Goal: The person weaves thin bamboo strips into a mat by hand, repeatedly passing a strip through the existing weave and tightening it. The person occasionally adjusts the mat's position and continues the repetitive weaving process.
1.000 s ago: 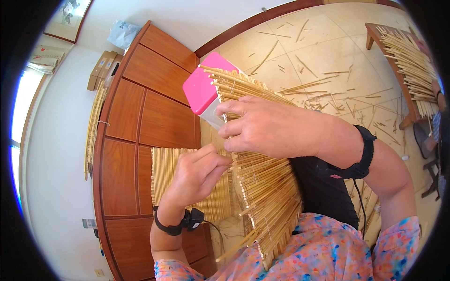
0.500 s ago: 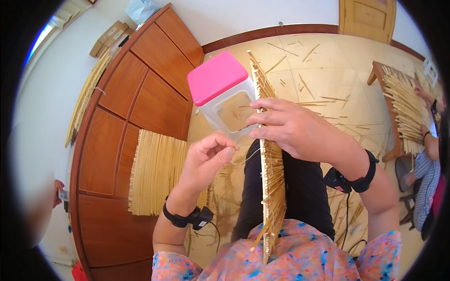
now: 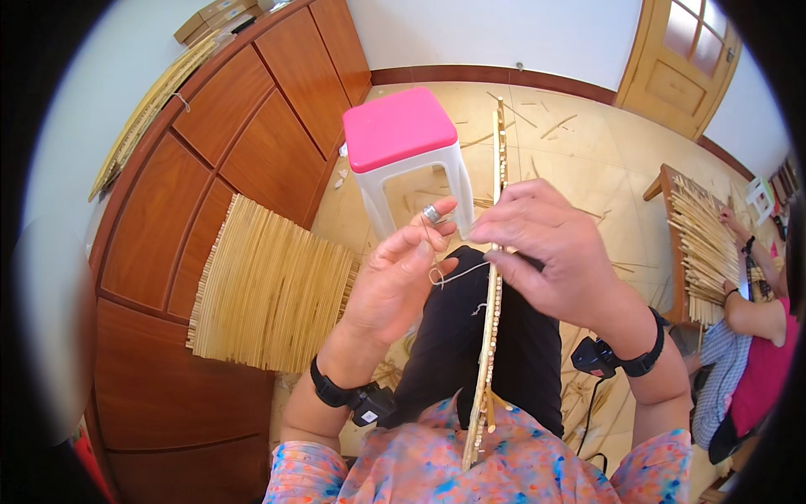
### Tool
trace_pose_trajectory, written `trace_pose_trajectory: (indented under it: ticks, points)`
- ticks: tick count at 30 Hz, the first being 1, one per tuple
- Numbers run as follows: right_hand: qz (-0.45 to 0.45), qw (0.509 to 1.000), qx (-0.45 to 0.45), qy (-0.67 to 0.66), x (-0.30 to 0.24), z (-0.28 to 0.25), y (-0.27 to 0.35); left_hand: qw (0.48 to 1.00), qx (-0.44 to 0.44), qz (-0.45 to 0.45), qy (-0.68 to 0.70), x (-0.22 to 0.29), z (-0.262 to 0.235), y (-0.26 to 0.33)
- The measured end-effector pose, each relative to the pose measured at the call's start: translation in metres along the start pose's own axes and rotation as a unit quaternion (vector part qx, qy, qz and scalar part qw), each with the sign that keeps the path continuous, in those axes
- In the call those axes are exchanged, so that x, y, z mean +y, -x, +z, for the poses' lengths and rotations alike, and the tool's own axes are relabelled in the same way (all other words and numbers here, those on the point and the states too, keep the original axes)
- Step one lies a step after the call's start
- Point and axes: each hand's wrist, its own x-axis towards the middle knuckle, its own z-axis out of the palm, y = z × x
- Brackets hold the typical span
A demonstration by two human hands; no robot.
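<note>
Where right hand [image 3: 550, 248] grips, stick mat [image 3: 488, 353] edge-on, left hand [image 3: 393, 277] beside

A home-like craft room is indicated by wooden cabinets [image 3: 273, 139] at left, a part-glazed door [image 3: 672, 88] at upper right, stick scraps [image 3: 558, 127] across the tiled floor [image 3: 621, 151] and a stick panel [image 3: 487, 361] at centre.

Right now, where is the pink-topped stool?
In the head view, the pink-topped stool stands on the floor above centre, beyond the person's left hand. It is between the wooden cabinet on its left and the edge-on stick mat on its right.
</note>
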Motion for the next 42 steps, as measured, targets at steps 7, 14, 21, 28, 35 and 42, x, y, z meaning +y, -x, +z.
trace_pose_trajectory:
  ticks: [7, 14, 21, 28, 35, 42]
  points:
    - [-0.004, 0.997, -0.073, -0.035, -0.011, 0.022, -0.019, 0.993, -0.068, 0.048, 0.079, -0.004, 0.002, -0.002]
    - [0.019, 0.999, -0.04, -0.012, -0.014, 0.029, -0.015, 0.996, -0.026, 0.087, 0.005, -0.009, 0.01, -0.004]
    - [-0.002, 0.996, -0.029, 0.081, -0.018, 0.025, -0.018, 0.988, -0.026, 0.119, -0.095, -0.018, 0.0, -0.001]
    - [-0.032, 0.989, -0.026, 0.141, -0.009, 0.016, -0.025, 0.955, 0.023, 0.11, -0.274, -0.002, 0.012, -0.008]
    - [0.082, 0.976, 0.096, 0.178, 0.0, 0.007, -0.019, 0.928, 0.06, 0.072, -0.36, 0.02, 0.017, -0.003]
    - [0.344, 0.937, 0.032, 0.055, -0.002, -0.007, 0.021, 0.872, 0.005, 0.094, -0.48, 0.006, 0.003, -0.003]
